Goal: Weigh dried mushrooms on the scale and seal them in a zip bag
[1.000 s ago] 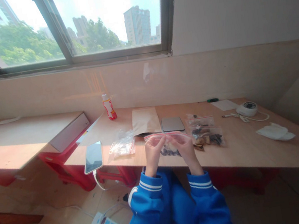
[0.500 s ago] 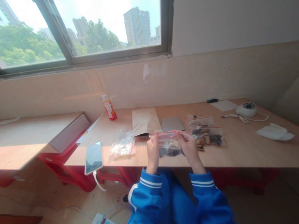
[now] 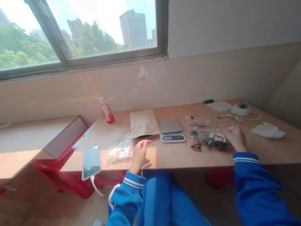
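Observation:
My right hand [image 3: 235, 137] grips the top corner of a clear zip-lock bag [image 3: 215, 140] with dark and pale pieces inside, over the other filled zip-lock bags [image 3: 197, 122] on the table. Its fingers are closed on the plastic. My left hand [image 3: 140, 154] holds nothing; its fingers stretch out over the table's front part, just below a brown paper bag [image 3: 143, 122] whose dark mouth faces me. Right of that bag lies a digital scale [image 3: 170, 126] with a bare silver plate. Some loose brown pieces [image 3: 196, 146] lie beside the filled bags.
Clear plastic bags [image 3: 120, 147] and a charging phone [image 3: 90, 162] lie at the left of the table [image 3: 168, 159]. Behind stands a red and white bottle [image 3: 106, 110]. To the right are a white dome camera [image 3: 241, 109] with cable, a paper sheet [image 3: 219, 106] and a white tissue [image 3: 267, 130].
The zip-lock bag went from between both hands to the right, in my right hand, onto the other bags. My left hand let go and moved left. The scale's front now shows.

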The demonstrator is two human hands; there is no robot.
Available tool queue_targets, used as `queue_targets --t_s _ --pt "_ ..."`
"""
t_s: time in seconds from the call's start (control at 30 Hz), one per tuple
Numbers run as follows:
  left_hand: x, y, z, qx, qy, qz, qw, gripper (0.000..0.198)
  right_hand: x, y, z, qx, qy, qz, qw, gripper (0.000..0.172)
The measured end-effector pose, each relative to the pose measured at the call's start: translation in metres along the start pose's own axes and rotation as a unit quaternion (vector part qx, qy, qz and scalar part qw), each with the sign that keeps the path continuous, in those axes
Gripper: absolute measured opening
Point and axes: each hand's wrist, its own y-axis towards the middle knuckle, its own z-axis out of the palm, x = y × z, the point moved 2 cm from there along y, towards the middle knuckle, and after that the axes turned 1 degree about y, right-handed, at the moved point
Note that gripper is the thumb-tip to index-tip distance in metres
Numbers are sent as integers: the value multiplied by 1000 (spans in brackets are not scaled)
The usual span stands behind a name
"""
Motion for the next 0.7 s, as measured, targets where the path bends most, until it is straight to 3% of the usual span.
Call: queue_targets --t_s 0.1,0.17,0.27,0.4,0.53,0.7 --pt "8 -3 3 -24 70 22 997 34 -2 -35 0 -114 -90 -133 980 52" --pt "12 -4 2 -42 120 31 991 29 -5 -65 9 -108 -129 -237 957 43" --pt "14 0 -3 -62 192 41 979 25 -17 -91 31 1 -169 -295 941 39" --pt "14 19 -8 -66 274 43 959 39 -24 -82 52 107 -218 -276 930 45" --pt "20 46 -14 -36 331 47 942 53 -7 -77 55 155 -217 -283 922 42" --pt "29 71 -28 17 371 65 926 43 10 -102 52 319 -182 -325 871 23"
